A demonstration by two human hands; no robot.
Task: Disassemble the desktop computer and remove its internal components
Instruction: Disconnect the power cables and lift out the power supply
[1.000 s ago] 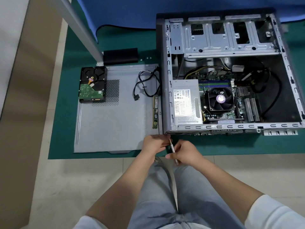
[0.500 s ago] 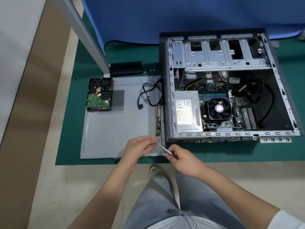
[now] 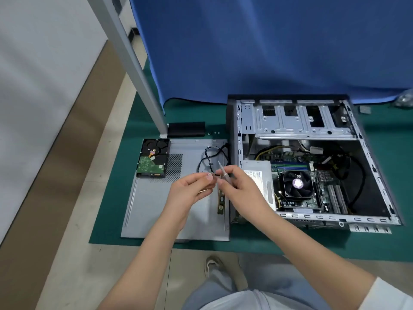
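Starting at the left, I see the hard drive (image 3: 153, 158) lying on the side panel (image 3: 156, 211), which I take to be serving as a parts tray on the green mat (image 3: 111, 220), so removed pieces stay together and off the floor. A black cable (image 3: 210, 159) and a RAM stick (image 3: 220, 203) sit on the same panel near its right edge, just beside the case (image 3: 312, 162).

My left hand (image 3: 190, 191) is raised over the panel, fingertips pinched together on something small; a screw is my guess, but it is too tiny to tell. My right hand (image 3: 241, 186) grips a slim screwdriver (image 3: 223, 170), tip pointing up and away, fingers curled round the shaft. The hands meet so the small piece can come off the tool, I judge.

To the right, the case lies on its side, open upward, which gives me straight access from above. Inside, the power supply (image 3: 260, 182), fan (image 3: 297, 183) and motherboard (image 3: 324, 189) remain mounted, so much of the job is left.
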